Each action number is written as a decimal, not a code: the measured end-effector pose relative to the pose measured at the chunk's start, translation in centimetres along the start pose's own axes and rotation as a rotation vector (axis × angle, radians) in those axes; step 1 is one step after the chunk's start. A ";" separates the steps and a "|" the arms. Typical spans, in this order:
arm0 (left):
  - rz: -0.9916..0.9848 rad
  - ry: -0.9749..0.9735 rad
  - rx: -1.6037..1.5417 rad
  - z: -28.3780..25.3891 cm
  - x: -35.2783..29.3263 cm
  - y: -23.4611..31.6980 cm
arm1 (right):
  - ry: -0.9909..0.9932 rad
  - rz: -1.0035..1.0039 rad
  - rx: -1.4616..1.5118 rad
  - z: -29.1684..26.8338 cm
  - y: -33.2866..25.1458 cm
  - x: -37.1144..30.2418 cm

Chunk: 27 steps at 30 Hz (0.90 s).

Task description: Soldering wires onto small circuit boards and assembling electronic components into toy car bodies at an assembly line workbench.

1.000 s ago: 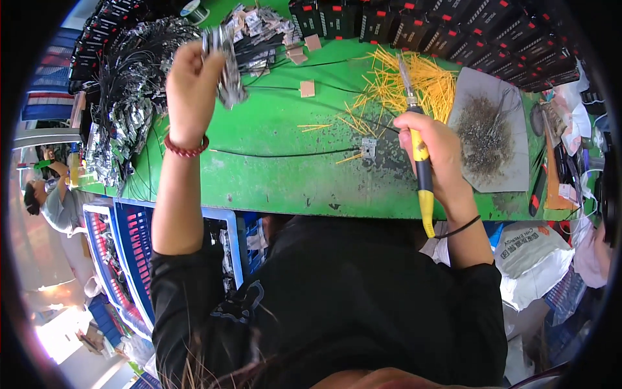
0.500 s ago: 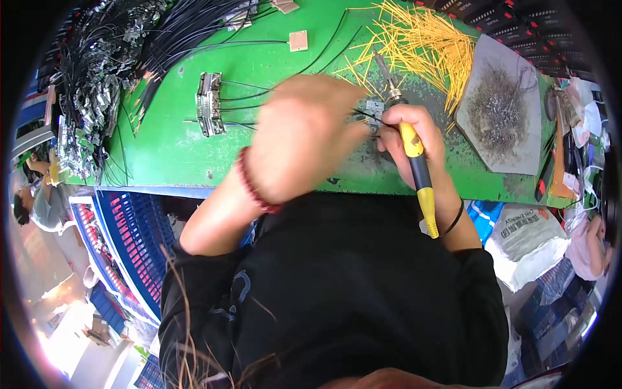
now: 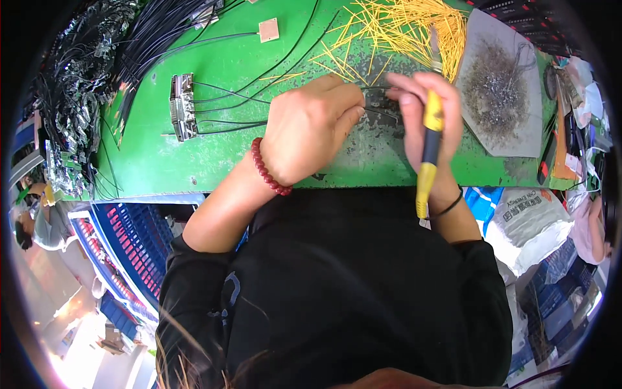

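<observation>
My left hand is closed with its fingertips pinched on thin black cables. The cables run left to a stack of shiny metal clips lying on the green bench. Short cable ends stick out to the right of my fingers, toward my right hand. In my right hand, somewhat blurred, rests a soldering iron with a yellow and black handle. Its metal tip points away from me, over the yellow pieces. The thumb and forefinger of that hand are apart from the cable ends.
Thin yellow tubes lie heaped at the back of the bench. A grey board with dark residue sits at right. Black cables and metal parts pile up at left, near a copper-coloured square. Blue crates stand below.
The whole view has shifted a little. My left hand has slowed and its fingers now show closed on the cables. My right hand has moved away to the right, its fingers loosened around the soldering iron.
</observation>
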<state>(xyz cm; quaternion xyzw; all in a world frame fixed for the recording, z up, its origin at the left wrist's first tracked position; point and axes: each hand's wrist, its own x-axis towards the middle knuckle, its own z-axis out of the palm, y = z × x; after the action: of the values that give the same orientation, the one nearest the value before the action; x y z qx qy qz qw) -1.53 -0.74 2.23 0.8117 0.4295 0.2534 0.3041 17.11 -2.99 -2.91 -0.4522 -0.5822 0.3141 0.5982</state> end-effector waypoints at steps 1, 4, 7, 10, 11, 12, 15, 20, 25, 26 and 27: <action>-0.005 0.032 0.011 0.0 0.0 -0.1 | 0.042 0.034 0.105 -0.3 -0.5 -0.2; -0.001 0.096 0.033 0.4 -0.2 -0.4 | -0.168 -0.053 -0.001 -1.7 -2.0 0.0; 0.002 0.111 0.041 0.3 -0.2 -0.4 | -0.135 -0.082 -0.096 -1.0 -1.6 -0.5; -0.010 0.124 -0.036 0.7 -0.1 -0.2 | -0.095 -0.088 -0.123 -0.8 -1.3 -0.6; -0.012 0.154 -0.108 1.0 -0.1 0.0 | -0.132 -0.100 -0.137 -0.9 -1.3 -0.7; -0.002 0.140 -0.110 1.1 0.0 0.3 | -0.167 -0.113 -0.150 -1.0 -1.3 -0.8; -0.013 0.113 -0.103 1.6 0.1 0.3 | -0.134 -0.169 -0.123 -0.6 -1.2 -0.3; -0.026 0.140 -0.131 1.6 -0.1 0.4 | -0.125 -0.238 -0.146 -0.5 -1.0 0.0; -0.045 0.094 -0.267 1.0 -0.3 0.2 | -0.172 -0.222 -0.172 -0.9 -1.2 -0.4; -0.060 0.067 -0.322 0.9 -0.3 0.0 | -0.215 -0.126 -0.074 -0.9 -1.4 -0.4; -0.061 0.066 -0.324 0.9 -0.3 -0.2 | -0.257 -0.029 0.025 -1.0 -1.8 -0.3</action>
<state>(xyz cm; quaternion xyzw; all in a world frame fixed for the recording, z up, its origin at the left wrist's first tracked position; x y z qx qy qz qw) -1.23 -1.16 1.40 0.7299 0.4170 0.3364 0.4244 17.79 -4.14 -1.35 -0.3921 -0.6566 0.3681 0.5288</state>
